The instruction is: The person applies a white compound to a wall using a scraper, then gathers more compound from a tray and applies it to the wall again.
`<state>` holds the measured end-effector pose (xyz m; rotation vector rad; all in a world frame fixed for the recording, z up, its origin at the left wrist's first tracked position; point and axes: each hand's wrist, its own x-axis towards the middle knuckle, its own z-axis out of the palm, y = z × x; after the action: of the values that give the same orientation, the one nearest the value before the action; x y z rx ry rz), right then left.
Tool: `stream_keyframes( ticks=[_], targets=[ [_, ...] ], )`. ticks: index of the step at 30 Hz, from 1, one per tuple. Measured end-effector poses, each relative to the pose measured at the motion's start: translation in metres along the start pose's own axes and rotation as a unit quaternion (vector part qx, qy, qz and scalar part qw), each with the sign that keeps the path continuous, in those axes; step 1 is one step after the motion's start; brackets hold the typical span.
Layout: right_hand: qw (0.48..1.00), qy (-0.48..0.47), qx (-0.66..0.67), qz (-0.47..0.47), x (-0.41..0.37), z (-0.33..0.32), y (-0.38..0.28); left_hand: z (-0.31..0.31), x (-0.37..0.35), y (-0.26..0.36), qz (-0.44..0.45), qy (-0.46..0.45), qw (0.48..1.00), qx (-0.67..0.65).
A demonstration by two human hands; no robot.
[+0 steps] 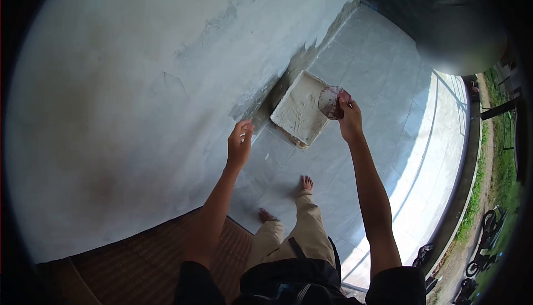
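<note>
My right hand (350,117) grips a flat, reddish-brown scraper (331,103) smeared with pale paste, held over the right edge of a tray. The rectangular tray (300,107) lies on the tiled floor against the wall and holds whitish paste with a rough surface. My left hand (241,138) is raised beside the wall, left of the tray, its fingers loosely curled and apart with nothing seen in them. The wall (133,111) has a pale coat with grey, rough patches near its bottom edge.
Grey floor tiles (366,55) run along the wall. A brown woven surface (150,260) is at the lower left. My bare feet stand below the tray. A dark cover hangs at the upper right. Outside at the right are grass and motorcycles (488,238).
</note>
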<state>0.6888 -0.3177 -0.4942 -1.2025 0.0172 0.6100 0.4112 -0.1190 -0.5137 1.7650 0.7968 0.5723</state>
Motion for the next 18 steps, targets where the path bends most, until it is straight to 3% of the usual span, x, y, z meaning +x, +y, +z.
stream_keyframes(
  ticks=[8, 10, 11, 13, 14, 18],
  targets=[
    [0.987, 0.043, -0.155, 0.029, 0.122, -0.101, 0.099, 0.138, 0.010, -0.140, -0.141, -0.015, 0.989, -0.034],
    [0.956, 0.045, -0.290, 0.026, 0.151, -0.107, 0.124, 0.166, 0.012, -0.186, -0.172, -0.013, 0.984, -0.039],
    [0.954, 0.045, -0.295, 0.031, 0.161, -0.105, 0.128, 0.173, 0.014, -0.204, -0.189, -0.001, 0.980, -0.055],
    [0.910, 0.041, -0.413, 0.011, 0.179, -0.103, 0.141, 0.187, 0.018, -0.229, -0.214, 0.006, 0.974, -0.070],
    [0.886, 0.043, -0.457, -0.063, 0.192, -0.109, 0.161, 0.193, 0.023, -0.238, -0.234, 0.006, 0.970, -0.072],
    [0.833, 0.020, -0.534, -0.144, 0.235, -0.106, 0.205, 0.222, 0.033, -0.285, -0.280, 0.007, 0.957, -0.081]
  ],
)
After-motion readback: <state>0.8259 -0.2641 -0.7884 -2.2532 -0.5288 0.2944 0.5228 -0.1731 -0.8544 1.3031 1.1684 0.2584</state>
